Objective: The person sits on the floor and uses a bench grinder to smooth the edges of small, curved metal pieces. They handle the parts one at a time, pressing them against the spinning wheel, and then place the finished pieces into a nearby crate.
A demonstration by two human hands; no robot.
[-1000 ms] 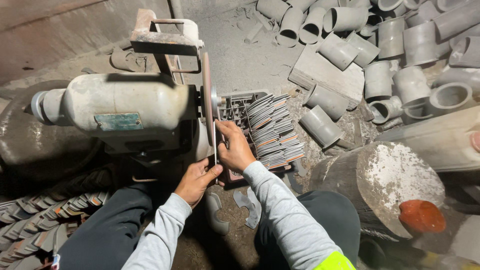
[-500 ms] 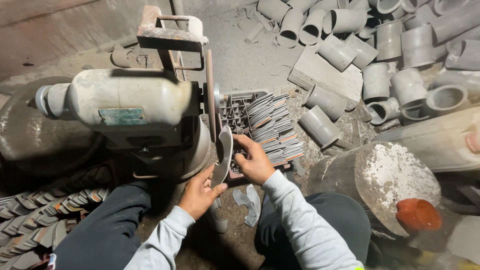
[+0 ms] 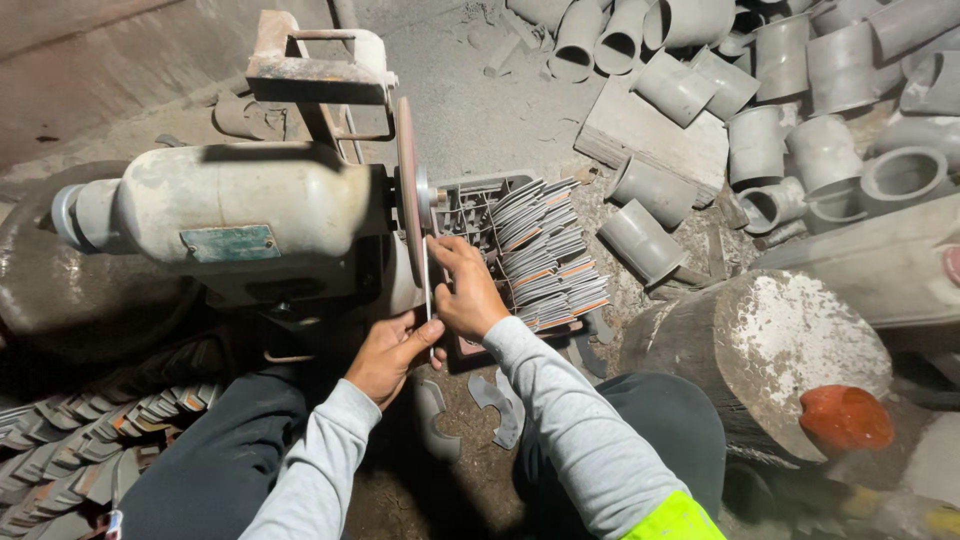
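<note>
Plate [image 3: 429,290] now edge-on at wheel [image 3: 407,200]; fingers hidden.

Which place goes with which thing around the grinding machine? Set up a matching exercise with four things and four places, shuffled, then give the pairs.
Things:
1. thin flat piece
2. stack of grey plates
3. grey pipe fittings
4. orange-red cap

Places:
A. heaped at the upper right
B. held edge-on at the grinding disc by the left hand and right hand
C. lower right, beside the big dusty cylinder
D. in the tray just right of the disc

Pairs: 1-B, 2-D, 3-A, 4-C
</note>
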